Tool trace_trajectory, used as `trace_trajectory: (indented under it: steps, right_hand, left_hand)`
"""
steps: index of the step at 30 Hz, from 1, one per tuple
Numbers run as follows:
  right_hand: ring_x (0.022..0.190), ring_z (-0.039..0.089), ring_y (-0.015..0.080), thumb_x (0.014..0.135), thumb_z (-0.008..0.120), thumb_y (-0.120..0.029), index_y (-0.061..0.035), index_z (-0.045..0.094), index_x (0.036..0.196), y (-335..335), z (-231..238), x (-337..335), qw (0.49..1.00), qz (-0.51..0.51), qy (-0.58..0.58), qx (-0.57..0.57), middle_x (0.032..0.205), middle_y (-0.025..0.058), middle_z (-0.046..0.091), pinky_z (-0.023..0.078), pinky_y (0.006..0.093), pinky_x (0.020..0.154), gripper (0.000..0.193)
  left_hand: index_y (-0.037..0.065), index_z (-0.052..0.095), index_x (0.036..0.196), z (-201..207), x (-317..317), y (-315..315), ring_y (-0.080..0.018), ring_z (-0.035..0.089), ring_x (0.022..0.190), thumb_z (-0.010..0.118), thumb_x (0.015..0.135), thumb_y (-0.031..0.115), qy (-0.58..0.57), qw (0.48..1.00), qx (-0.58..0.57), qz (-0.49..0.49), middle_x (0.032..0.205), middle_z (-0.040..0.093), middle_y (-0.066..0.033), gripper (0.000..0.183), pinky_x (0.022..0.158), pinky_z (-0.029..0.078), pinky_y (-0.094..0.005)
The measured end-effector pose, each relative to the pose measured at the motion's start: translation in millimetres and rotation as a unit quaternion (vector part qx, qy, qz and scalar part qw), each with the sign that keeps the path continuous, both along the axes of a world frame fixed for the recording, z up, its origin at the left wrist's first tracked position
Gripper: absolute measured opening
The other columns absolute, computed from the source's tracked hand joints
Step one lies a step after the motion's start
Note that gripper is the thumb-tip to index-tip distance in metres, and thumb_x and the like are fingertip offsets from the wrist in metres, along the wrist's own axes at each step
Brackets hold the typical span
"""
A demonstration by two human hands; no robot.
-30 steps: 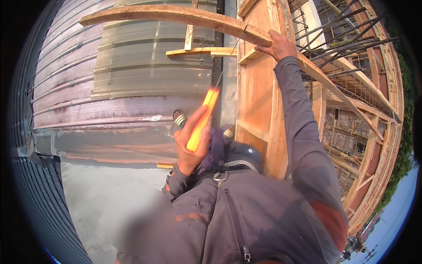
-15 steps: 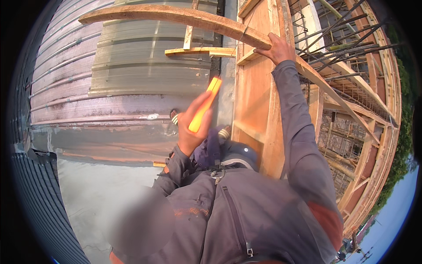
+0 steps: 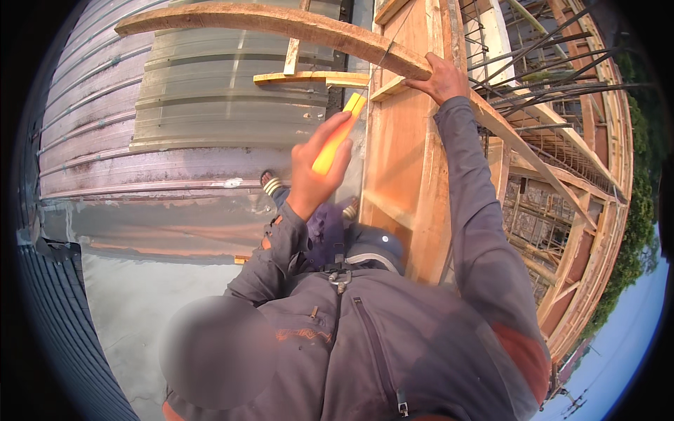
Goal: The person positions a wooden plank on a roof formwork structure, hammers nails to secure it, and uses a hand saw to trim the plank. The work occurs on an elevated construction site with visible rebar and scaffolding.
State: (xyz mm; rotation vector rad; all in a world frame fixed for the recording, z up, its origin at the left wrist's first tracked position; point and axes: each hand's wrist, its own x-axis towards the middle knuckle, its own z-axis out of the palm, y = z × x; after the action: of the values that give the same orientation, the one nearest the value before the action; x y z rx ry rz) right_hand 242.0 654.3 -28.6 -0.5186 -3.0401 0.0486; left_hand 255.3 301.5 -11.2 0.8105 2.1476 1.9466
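My left hand (image 3: 317, 165) is closed around a yellow, flat bar-shaped tool (image 3: 339, 133), whose exact kind I cannot make out. The tool tilts up to the right, its far end close to the plywood formwork (image 3: 397, 140). Farther right, my right hand (image 3: 444, 77) grips the end of a long wooden beam (image 3: 281, 24) where it lies over the formwork's top. Its fingers are wrapped over the wood, and the forearm is stretched far forward. A thin dark line, like wire or string, crosses the beam left of that hand.
Corrugated roofing sheets (image 3: 91, 112) spread to the left. A short wooden brace (image 3: 309, 76) meets the formwork. Steel rebar (image 3: 554, 70) juts out on the right above timber framing (image 3: 569, 281). A grey concrete surface (image 3: 126, 295) lies at lower left.
My left hand has moved forward and slightly right with the yellow tool, bringing its tip nearer the formwork. My right hand stays on the beam. The view has shifted slightly.
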Motion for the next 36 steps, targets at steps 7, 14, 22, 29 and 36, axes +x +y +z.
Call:
trace_trajectory:
  steps: [7,14,22,29,36]
  right_hand:
    - [0.104,0.077,0.0363,0.065,0.086,-0.081,-0.0135,0.071,0.123,12.3,17.8,-12.4,0.997,0.012,-0.069,-0.018,0.106,0.0152,0.08,0.06,0.0511,0.091,0.09]
    - [0.1,0.076,0.039,0.068,0.087,-0.077,-0.0119,0.071,0.117,7.2,11.6,-14.2,0.997,-0.014,-0.068,-0.041,0.104,0.0154,0.079,0.06,0.0522,0.087,0.083]
    - [0.096,0.075,0.0364,0.071,0.088,-0.072,-0.0102,0.064,0.102,-2.5,11.1,-8.7,0.999,-0.015,-0.028,0.005,0.101,0.0103,0.078,0.058,0.0513,0.084,0.073]
    - [0.092,0.074,0.0318,0.074,0.088,-0.065,-0.0123,0.063,0.099,-19.0,-6.9,8.0,0.99,0.023,0.118,0.077,0.098,0.0054,0.074,0.056,0.0482,0.083,0.063]
    - [0.093,0.072,0.0318,0.072,0.087,-0.067,-0.0135,0.063,0.1,-10.6,-16.2,14.0,0.985,0.042,0.144,0.08,0.098,0.004,0.073,0.055,0.0459,0.086,0.065]
  left_hand:
    - [0.006,0.069,0.139,18.0,-21.5,41.8,-0.0239,0.08,0.103,0.072,0.097,0.014,-0.071,0.995,-0.061,-0.016,0.116,0.08,-0.0203,0.043,0.092,0.058,-0.0338]
    - [0.004,0.071,0.136,20.4,2.4,-21.6,-0.0299,0.081,0.101,0.071,0.097,0.009,-0.018,1.0,-0.001,0.012,0.118,0.08,-0.0206,0.04,0.089,0.06,-0.0351]
    - [0.006,0.07,0.137,33.3,7.9,12.7,-0.0343,0.08,0.103,0.073,0.095,0.01,-0.02,0.998,-0.042,0.03,0.114,0.078,-0.0251,0.043,0.089,0.06,-0.0396]
    - [0.006,0.07,0.137,42.0,-13.4,32.4,-0.0384,0.079,0.099,0.071,0.097,0.014,-0.019,0.999,-0.038,0.027,0.106,0.079,-0.0252,0.041,0.088,0.06,-0.04]
    - [0.005,0.07,0.137,55.1,17.4,13.0,-0.0398,0.078,0.103,0.073,0.095,0.014,0.008,0.998,-0.06,0.035,0.113,0.078,-0.026,0.043,0.091,0.06,-0.0395]
